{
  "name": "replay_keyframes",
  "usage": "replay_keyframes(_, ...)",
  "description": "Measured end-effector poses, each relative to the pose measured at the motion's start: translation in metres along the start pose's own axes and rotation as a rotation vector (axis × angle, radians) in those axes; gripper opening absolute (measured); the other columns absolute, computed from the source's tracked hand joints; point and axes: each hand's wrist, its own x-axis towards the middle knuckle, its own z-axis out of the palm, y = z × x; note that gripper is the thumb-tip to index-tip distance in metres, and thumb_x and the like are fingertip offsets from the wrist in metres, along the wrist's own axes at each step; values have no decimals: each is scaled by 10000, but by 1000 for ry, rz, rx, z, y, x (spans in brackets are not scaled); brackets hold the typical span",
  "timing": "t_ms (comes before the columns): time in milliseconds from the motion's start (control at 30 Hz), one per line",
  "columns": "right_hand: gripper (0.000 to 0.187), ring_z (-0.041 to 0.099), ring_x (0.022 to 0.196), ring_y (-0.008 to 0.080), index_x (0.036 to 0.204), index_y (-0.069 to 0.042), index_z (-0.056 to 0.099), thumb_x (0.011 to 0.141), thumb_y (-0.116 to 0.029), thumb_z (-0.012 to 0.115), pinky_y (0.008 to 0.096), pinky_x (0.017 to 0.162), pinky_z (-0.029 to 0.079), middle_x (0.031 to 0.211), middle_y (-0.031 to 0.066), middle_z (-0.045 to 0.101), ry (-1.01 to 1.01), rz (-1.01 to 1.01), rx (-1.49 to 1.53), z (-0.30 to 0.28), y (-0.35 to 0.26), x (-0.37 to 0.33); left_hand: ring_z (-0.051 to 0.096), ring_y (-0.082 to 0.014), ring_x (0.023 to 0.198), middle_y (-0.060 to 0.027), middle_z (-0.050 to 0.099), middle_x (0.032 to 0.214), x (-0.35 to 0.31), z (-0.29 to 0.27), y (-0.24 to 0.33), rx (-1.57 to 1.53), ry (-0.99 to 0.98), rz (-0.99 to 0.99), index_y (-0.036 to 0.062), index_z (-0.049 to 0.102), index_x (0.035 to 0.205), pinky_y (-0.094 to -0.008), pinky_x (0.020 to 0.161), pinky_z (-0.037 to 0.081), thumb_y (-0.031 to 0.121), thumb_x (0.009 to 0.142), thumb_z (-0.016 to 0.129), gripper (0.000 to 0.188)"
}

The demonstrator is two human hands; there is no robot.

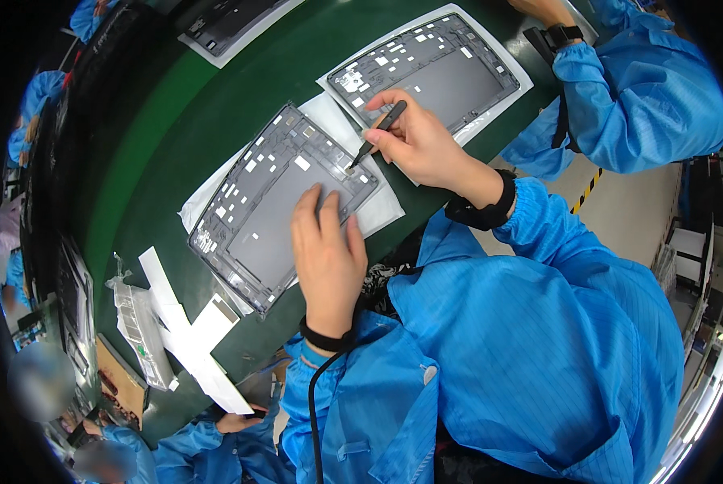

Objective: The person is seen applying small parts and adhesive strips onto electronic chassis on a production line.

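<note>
My right hand (418, 146) grips a black pen-like tool (386, 123) between thumb and fingers. Its thin tip meets the grey tablet-shaped housing (266, 208) near a small pale piece close to the right edge. Fingers spread, my left hand (327, 252) rests on the flat middle of that housing and holds nothing. The housing lies with its inner side up, tilted across white sheeting (377, 211). Many small white pads dot its borders. My left palm covers part of its near edge.
A second similar housing (458, 73) lies on white sheeting beyond my right hand. To the left are white strips (185, 327) and a plastic-wrapped stack (142, 327) on the green table (156, 214). Co-workers in blue sit around; one sleeve (635, 93) is close at right.
</note>
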Motion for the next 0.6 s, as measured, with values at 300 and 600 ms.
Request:
replay_keyframes(300, 249, 622, 605, 243, 1072, 5, 467, 911, -114, 616, 332, 561, 464, 690, 127, 631, 39, -125, -126, 1, -7, -4, 473, -401, 1199, -219, 468, 1317, 2, 16, -1, 44, -43, 64, -51, 518, 1235, -443, 1008, 402, 85, 820, 680, 465)
replay_keyframes(600, 201, 635, 635, 356, 1053, -16, 468, 919, -107, 587, 394, 560, 471, 683, 166, 616, 20, -183, -199, 9, -9, -7, 481, -405, 1183, -223, 475, 1299, 1, 14, 0, 37, -40, 61, -53, 519, 1230, -445, 1001, 404, 77, 812, 680, 466)
